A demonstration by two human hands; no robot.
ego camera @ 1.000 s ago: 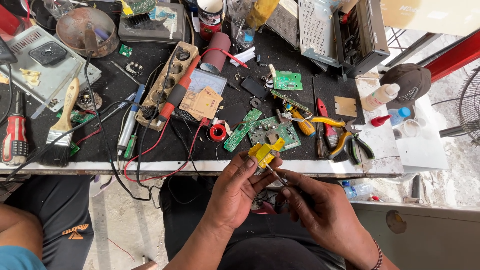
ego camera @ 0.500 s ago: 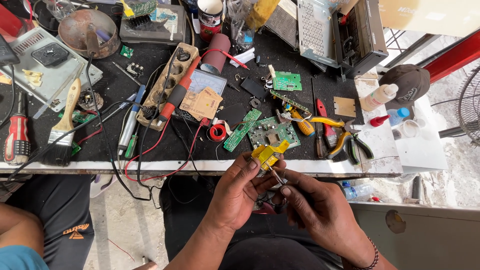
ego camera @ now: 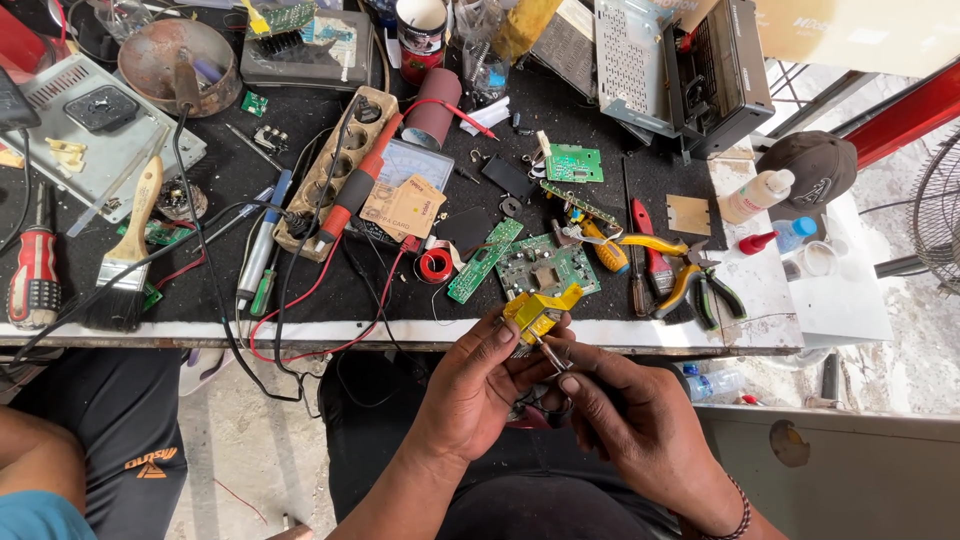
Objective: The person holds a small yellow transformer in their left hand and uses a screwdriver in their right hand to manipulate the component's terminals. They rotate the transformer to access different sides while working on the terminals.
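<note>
Left hand [ego camera: 480, 385] pinches a small yellow-taped component [ego camera: 538, 310]; right hand [ego camera: 625, 410] grips thin metal tweezers [ego camera: 553, 358] against it. Far left: tan rectangular card [ego camera: 402, 206]; far right, white bottle [ego camera: 756, 195].

Matt black cloth table cover [ego camera: 300, 290], glossy yellow tape-wrapped part [ego camera: 538, 310], wooden-handled brush [ego camera: 130, 250]

Electronics repair workshop, small, open to daylight. Evidence: black-covered worktop [ego camera: 250, 300] crowded with bare green circuit boards [ego camera: 545, 268], red-handled soldering iron [ego camera: 352, 195], power strip [ego camera: 325, 175], red solder wire spool [ego camera: 434, 266], yellow-handled pliers [ego camera: 690, 280], screwdrivers [ego camera: 36, 270], paintbrush [ego camera: 128, 255], glue bottle [ego camera: 757, 195]. Opened metal equipment chassis [ego camera: 680, 65] at the rear. Red and black leads trail over the front edge.
</note>
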